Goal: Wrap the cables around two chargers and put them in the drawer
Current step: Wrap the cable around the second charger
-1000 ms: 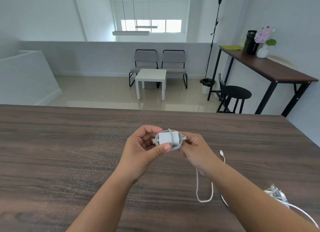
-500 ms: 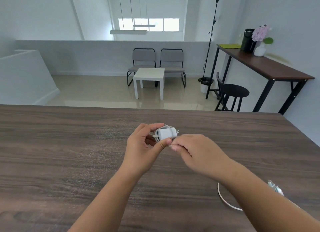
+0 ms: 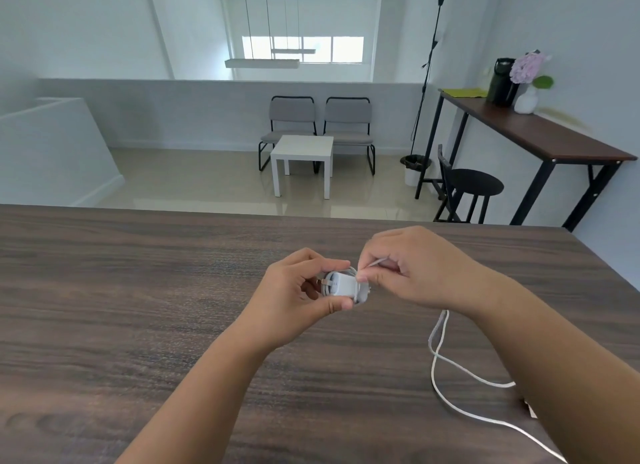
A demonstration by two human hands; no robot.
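Near right: loose white cable (image 3: 437, 351) on wooden table (image 3: 138, 307). Centre, above table: white charger (image 3: 341, 286) (cable-wrapped) pinched by left hand (image 3: 298, 302); cable end pinched by right hand (image 3: 417, 268). Far: white side table (image 3: 303, 150).

white charger (image 3: 341, 285), white cable (image 3: 437, 342), dark table (image 3: 138, 290) (streaky wood grain)

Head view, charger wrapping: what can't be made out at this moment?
- Second charger: not visible in the head view; the right forearm covers that part of the table.
- Drawer: nowhere in view.
- Loose cable: one end runs off the bottom edge, the other passes behind the right hand.
- Turns of cable on the charger: too small, partly covered by the left hand.
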